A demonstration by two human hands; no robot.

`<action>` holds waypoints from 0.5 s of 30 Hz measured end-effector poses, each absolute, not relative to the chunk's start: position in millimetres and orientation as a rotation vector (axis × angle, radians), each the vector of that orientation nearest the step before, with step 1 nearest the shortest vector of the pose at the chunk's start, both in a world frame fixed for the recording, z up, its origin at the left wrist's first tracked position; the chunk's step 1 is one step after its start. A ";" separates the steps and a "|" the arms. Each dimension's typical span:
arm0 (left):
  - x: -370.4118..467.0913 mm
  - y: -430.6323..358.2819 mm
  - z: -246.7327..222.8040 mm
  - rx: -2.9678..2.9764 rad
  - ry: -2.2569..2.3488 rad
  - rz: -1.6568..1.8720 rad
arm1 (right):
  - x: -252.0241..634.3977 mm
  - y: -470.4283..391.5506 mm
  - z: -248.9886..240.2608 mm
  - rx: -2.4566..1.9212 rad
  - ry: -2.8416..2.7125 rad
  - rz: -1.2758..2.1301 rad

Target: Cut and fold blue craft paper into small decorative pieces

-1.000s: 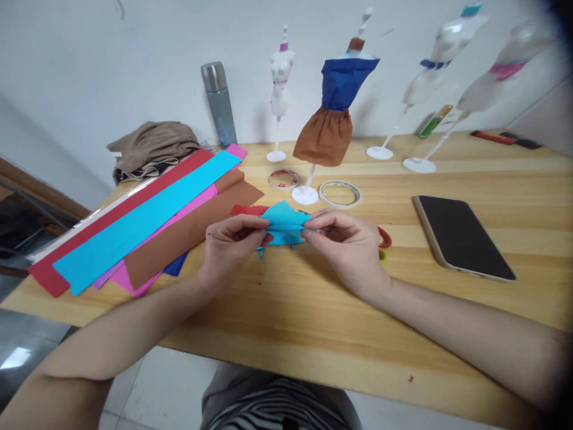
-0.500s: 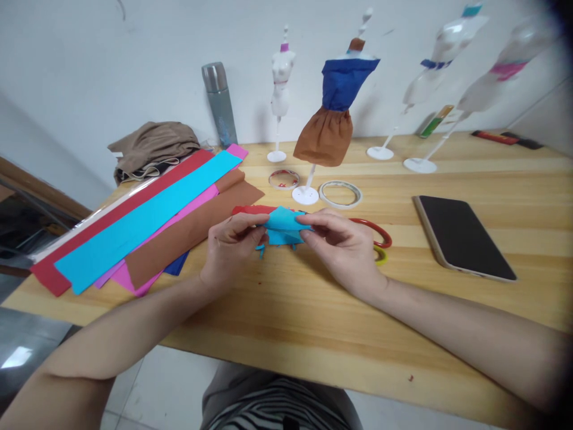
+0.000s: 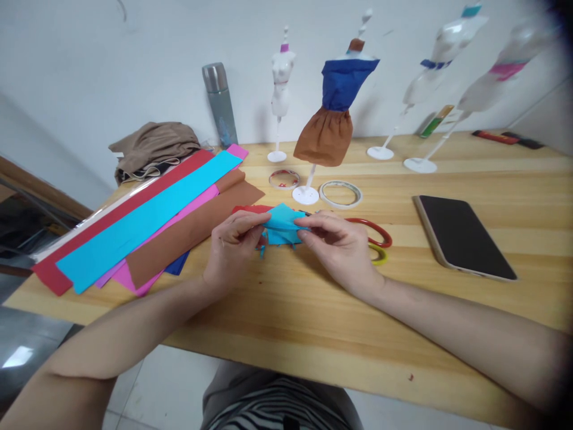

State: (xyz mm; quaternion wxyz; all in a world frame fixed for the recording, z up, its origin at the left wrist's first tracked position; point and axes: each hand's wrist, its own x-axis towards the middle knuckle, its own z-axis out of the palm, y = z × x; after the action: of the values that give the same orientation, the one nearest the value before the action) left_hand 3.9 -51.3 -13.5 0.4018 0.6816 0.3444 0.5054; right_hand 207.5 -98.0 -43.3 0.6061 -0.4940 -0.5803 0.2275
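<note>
Between my two hands a small piece of light-blue crepe paper (image 3: 285,215) is stretched, its top edge rising to a point. My left hand (image 3: 235,245) pinches its left end between thumb and fingers. At the right end, my right hand (image 3: 342,248) pinches it likewise. More blue scraps (image 3: 283,237) lie on the table just below it. Behind my left fingers rests a piece of red paper (image 3: 253,209), partly hidden. Scissors with a red and a yellow handle loop (image 3: 378,233) lie beyond my right hand, their blades mostly covered by it.
Coloured paper strips (image 3: 147,221) are piled at the left. A mini dress form in a blue top and brown skirt (image 3: 324,137) stands ahead, with several barer forms behind. Two tape rolls (image 3: 341,194) lie near its base. A phone (image 3: 465,236) lies right; a flask (image 3: 220,107) stands behind.
Both hands keep their pinch on the blue paper. My right hand has shifted slightly left, showing more of the scissors' yellow loop.
</note>
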 end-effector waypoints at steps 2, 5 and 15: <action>4.3 -51.4 -13.4 1.733 0.860 1.273 | 206.8 -97.4 -45.3 -1.134 -1.326 0.533; 4.5 -50.2 -14.9 1.718 0.860 1.259 | 206.4 -96.1 -49.1 -1.133 -1.298 0.548; 6.3 -45.2 -18.4 1.621 0.911 1.222 | 206.3 -94.5 -52.7 -1.122 -1.275 0.582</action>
State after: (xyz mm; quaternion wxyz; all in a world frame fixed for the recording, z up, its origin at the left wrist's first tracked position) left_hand 6.3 -45.2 -18.4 0.4425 0.6533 0.3673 0.4924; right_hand 206.3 -94.5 -52.7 0.6235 -0.4885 -0.5552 0.2537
